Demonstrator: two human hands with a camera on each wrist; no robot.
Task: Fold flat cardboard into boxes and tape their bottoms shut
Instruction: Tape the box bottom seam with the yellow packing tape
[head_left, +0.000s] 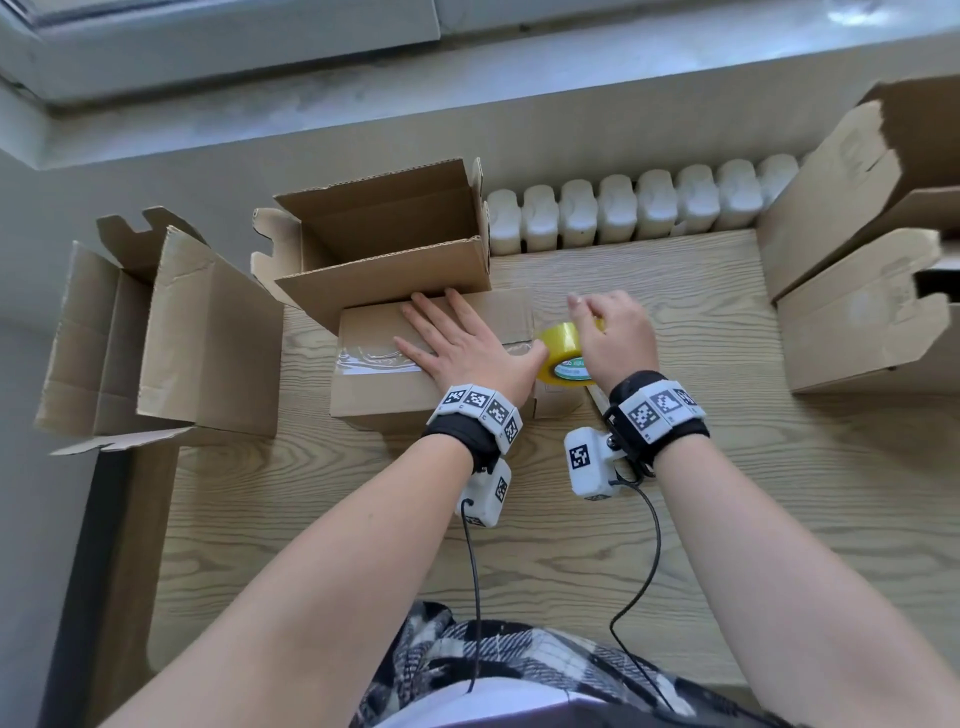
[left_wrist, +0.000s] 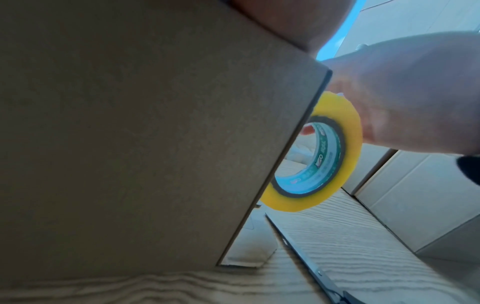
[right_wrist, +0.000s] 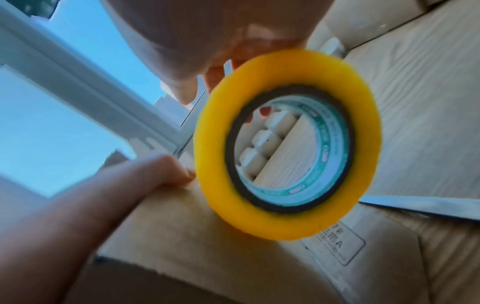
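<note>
A brown cardboard box (head_left: 374, 384) stands bottom-up on the wooden table (head_left: 623, 545), with a strip of clear tape (head_left: 374, 358) running along its seam. My left hand (head_left: 457, 343) lies flat on the box, fingers spread, pressing the flaps down. Just right of it my right hand (head_left: 608, 338) grips a yellow tape roll (head_left: 563, 353) with a green core at the box's right end. The roll (right_wrist: 288, 144) stands on edge above the cardboard in the right wrist view, and beside the box wall (left_wrist: 155, 144) in the left wrist view, where the roll (left_wrist: 319, 162) is half hidden.
An open box (head_left: 384, 239) stands behind the taped one and another open box (head_left: 156, 332) sits at the left. More boxes (head_left: 862, 291) are stacked at the right. Scissors (left_wrist: 311, 265) lie on the table by the box. A white radiator (head_left: 623, 208) runs along the back.
</note>
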